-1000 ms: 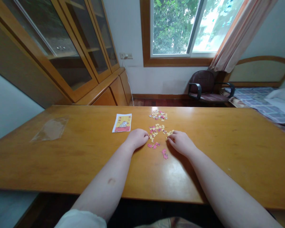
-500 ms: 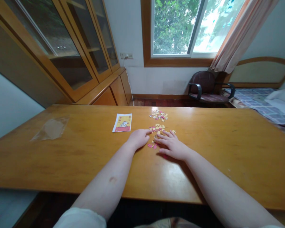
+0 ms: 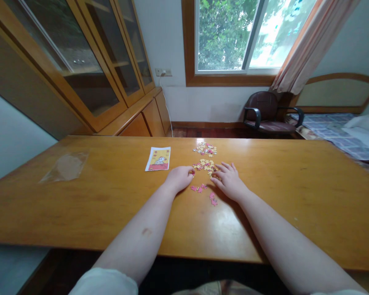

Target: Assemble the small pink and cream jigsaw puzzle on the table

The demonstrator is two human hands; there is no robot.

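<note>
My left hand (image 3: 180, 179) is closed, thumb and forefinger together, with a small pink puzzle piece (image 3: 192, 173) showing at the fingertips. Just to its right lies a heap of yellow and pink puzzle pieces (image 3: 205, 164). My right hand (image 3: 229, 181) rests with fingers apart against the right side of that heap, its fingertips touching or covering some pieces. Several pink puzzle pieces (image 3: 199, 189) lie nearer to me, between the hands. Closer still is a small pink group (image 3: 213, 199). Beyond the heap sits a second pile of mixed puzzle pieces (image 3: 205, 149).
A picture card (image 3: 158, 159) with a white cartoon animal lies left of the pieces. Farther left is a clear plastic bag (image 3: 66, 167). All rest on a wooden table (image 3: 117, 192). Behind it stand a glass-fronted cabinet (image 3: 135, 98) and a brown armchair (image 3: 264, 110).
My right hand has moved right and slightly away from me, uncovering pink pieces near me. My left hand has barely shifted; its fingertips have drawn in, and a pink piece shows there.
</note>
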